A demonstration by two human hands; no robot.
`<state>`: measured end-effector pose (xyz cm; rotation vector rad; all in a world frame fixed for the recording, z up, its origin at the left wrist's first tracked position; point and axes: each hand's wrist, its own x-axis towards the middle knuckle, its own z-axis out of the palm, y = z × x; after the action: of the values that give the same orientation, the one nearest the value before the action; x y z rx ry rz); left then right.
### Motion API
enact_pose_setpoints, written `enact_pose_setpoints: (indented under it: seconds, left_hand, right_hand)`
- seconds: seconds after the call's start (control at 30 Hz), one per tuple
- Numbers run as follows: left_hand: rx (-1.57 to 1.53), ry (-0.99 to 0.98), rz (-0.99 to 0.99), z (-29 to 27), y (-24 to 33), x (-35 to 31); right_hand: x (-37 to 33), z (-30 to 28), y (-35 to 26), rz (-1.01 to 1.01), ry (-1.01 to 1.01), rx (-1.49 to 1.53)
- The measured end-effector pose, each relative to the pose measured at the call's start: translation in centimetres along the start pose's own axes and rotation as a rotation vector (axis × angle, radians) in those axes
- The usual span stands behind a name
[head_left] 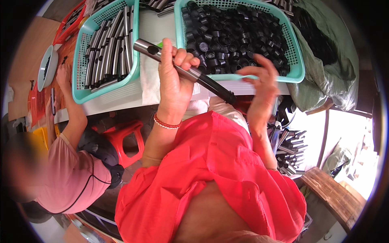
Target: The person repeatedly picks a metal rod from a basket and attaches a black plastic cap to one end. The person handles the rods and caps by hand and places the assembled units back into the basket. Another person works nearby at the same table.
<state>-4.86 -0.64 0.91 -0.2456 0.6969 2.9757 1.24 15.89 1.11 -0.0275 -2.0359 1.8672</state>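
My left hand (175, 77) is closed around a silver-and-black tube (188, 73), which slants from upper left down to the right. The tube's bare metal end has a dark oval spot, and its lower part is black. My right hand (261, 89) is raised to the right of the tube's black end, apart from it, fingers spread and slightly blurred. Just beyond that hand stands a turquoise basket (300, 60) heaped with short black plastic caps (233, 36).
Left of my hands, another turquoise basket (77, 83) holds several metal tubes (111, 48). A co-worker in pink (75, 174) sits at the left near a red stool (127, 141). More tubes (291, 150) are stacked at the right, below a green sack (316, 87).
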Motion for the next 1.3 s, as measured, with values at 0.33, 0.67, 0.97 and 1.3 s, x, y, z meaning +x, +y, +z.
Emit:
enact_pose_setpoints:
  seconds: [0.33,0.67,0.97,1.3]
  left_hand:
    - [0.043,-0.051,-0.015,2.6,-1.3,-1.1]
    - [-0.233,-0.114,-0.132,1.9,-2.0,-1.1]
    - [-0.258,-0.11,-0.012,0.4,0.6,0.8]
    - [-0.346,-0.102,0.007,1.3,2.0,1.2]
  right_hand:
    - [0.3,2.5,1.1,-0.394,0.123,0.122]
    - [0.2,2.1,1.9,-0.545,0.134,0.026]
    - [0.6,0.3,1.1,-0.663,0.203,-0.118]
    - [2.6,-0.5,0.4,-0.551,0.312,-0.01]
